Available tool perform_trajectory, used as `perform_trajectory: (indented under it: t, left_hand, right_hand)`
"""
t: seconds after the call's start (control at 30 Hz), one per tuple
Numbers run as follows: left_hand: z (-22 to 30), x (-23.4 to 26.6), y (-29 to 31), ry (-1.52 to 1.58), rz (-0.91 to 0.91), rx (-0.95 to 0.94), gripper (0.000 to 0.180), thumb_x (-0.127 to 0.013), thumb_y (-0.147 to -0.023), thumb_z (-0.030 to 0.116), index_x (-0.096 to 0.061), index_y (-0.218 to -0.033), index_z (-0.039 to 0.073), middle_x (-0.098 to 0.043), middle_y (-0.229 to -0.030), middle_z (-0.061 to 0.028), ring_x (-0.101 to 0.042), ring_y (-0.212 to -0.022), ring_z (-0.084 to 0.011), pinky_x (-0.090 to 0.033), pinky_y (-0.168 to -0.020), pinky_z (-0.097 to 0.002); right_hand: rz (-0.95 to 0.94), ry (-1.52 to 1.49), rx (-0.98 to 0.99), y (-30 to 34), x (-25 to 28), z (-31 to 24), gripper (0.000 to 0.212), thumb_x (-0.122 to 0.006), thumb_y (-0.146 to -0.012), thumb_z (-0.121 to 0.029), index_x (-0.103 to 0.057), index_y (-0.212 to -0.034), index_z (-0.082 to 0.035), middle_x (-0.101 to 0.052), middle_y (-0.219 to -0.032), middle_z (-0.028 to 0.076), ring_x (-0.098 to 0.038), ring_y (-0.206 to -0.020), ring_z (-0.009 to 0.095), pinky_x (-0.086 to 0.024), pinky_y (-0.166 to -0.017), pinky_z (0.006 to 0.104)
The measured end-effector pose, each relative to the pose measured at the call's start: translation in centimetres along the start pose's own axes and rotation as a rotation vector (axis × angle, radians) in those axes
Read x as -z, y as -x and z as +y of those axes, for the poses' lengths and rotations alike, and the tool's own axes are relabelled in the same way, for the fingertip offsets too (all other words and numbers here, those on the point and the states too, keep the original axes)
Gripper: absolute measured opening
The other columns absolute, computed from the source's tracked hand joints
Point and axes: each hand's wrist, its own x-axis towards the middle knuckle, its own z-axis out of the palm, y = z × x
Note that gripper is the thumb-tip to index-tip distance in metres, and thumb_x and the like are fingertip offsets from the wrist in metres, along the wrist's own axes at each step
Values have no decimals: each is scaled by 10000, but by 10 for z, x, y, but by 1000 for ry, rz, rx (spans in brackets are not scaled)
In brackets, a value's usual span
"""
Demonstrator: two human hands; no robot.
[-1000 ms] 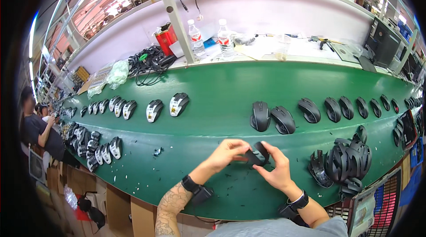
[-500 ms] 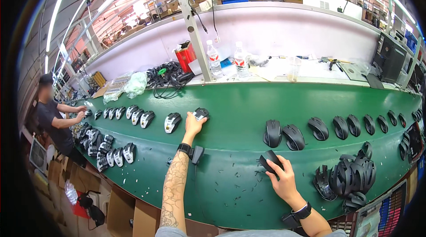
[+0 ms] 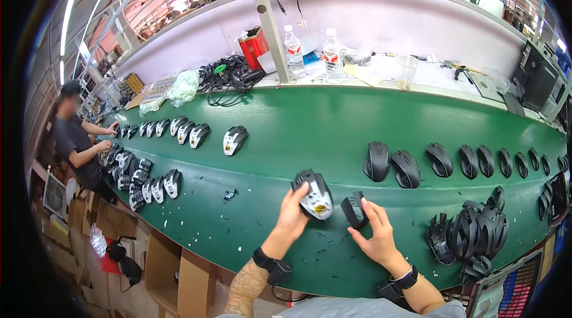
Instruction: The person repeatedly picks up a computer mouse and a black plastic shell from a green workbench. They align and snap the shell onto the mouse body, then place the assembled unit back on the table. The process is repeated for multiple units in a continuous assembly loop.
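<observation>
My left hand grips a computer mouse with a black front and a pale, uncovered rear shell bearing a yellow mark. In my right hand is a curved black mouse cover, pinched between thumb and fingers. The mouse and the cover are close together but apart, above the near part of the green bench. Small black scraps lie below them. To the right a heap of black mouse covers rests on the bench.
A half-covered mouse stands left of centre, with more in rows beyond. Fully black mice line the right side. Bottles and a cable heap are at the back. A co-worker works at the far left.
My left hand has brought the mouse from the far row toward me and right, near the cover. My right hand stays nearby, with the cover now turned more upright.
</observation>
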Motion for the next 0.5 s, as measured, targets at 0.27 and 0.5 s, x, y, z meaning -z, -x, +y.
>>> perform_trajectory:
  t: [0.27,0.5]
  left_hand:
    - [-52,-14,18,-11,-110,11,382,-403,-970,340,-408,-1249,79,-518,-1206,-91,-525,-1105,-201,-437,-944,-386]
    - [-66,-18,31,-89,-186,-79,379,-368,-971,298,-299,-1295,114,-428,-1274,-97,-451,-1187,-203,-378,-1004,-375]
  right_hand:
    - [-18,-32,-3,2,-8,-9,659,-792,-659,-112,-505,-1237,23,-567,-1126,186,-553,-1037,324,-463,-880,374]
    - [-45,-129,-105,4,-6,-8,614,-782,-682,-126,-535,-1233,-14,-545,-1170,160,-541,-1064,316,-472,-886,379]
